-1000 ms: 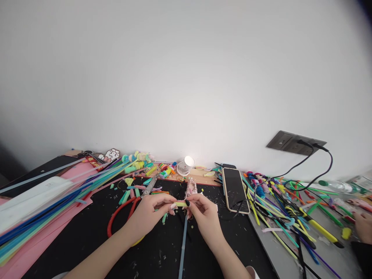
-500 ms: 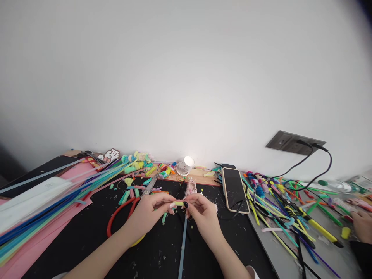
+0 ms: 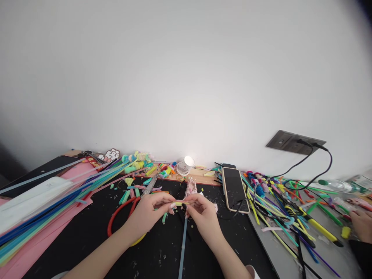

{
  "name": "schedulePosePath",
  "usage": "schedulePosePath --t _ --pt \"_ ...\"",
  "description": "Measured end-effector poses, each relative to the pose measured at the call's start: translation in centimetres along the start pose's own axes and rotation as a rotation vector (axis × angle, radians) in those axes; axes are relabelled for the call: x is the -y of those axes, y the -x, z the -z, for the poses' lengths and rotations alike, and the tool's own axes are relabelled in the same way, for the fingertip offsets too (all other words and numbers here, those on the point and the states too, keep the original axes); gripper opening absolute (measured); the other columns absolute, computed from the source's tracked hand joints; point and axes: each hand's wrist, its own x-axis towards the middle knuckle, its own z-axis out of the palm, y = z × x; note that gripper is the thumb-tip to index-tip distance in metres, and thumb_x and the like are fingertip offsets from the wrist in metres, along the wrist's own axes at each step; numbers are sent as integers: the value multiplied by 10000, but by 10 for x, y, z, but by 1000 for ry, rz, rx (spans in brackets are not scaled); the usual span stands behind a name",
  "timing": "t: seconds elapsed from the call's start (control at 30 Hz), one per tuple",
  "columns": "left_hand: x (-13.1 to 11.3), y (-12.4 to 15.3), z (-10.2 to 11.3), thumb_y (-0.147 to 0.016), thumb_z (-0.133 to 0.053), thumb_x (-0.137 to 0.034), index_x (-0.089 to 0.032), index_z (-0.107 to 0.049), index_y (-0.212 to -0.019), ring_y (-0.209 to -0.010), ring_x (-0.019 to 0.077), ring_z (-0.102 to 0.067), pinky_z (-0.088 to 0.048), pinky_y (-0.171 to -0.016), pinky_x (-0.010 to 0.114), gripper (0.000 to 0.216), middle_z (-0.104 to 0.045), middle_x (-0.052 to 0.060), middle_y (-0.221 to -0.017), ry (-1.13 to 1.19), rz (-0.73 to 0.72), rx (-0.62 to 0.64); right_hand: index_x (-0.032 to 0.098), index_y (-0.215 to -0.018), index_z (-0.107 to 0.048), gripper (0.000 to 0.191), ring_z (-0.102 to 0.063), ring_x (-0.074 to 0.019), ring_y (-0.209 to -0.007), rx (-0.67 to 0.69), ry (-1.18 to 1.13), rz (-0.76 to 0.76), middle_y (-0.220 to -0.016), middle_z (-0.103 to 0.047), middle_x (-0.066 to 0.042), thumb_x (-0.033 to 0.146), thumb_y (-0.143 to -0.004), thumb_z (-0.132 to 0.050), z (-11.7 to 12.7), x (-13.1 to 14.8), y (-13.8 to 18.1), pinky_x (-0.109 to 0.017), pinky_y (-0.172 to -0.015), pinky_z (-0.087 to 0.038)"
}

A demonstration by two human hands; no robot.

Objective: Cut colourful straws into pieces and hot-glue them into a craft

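Observation:
My left hand [image 3: 149, 214] and my right hand [image 3: 202, 214] meet over the black mat [image 3: 151, 252], both pinching a short yellow-green straw piece [image 3: 180, 203] between their fingertips. Just left of my left hand lie scissors with red handles [image 3: 128, 211]. A long pale blue straw [image 3: 183, 248] runs from under my hands toward me. A small pink patterned object [image 3: 191, 187] stands just beyond my fingers.
A big bundle of long coloured straws [image 3: 58, 197] lies on pink sheets at the left. A phone [image 3: 234, 188] rests right of centre beside a tangle of straws and black cables [image 3: 279, 209]. A lit tealight [image 3: 186, 164] stands by the wall. Another person's hand [image 3: 362, 224] shows at the right edge.
My fingers shifted slightly on the straw piece; otherwise nothing has visibly moved.

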Motion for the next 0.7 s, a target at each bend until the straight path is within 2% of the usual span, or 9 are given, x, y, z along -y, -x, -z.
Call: schedulePosePath --t 0.7 --pt "6 -2 -1 -818 -638 -340 -183 -703 -878 -817 217 -715 -558 -770 306 181 -767 57 -877 5 7 12 210 -780 -668 143 -554 -127 -551 29 7 -3 -660 -628 14 330 -727 -725 -1 -2 0 -255 -540 -465"
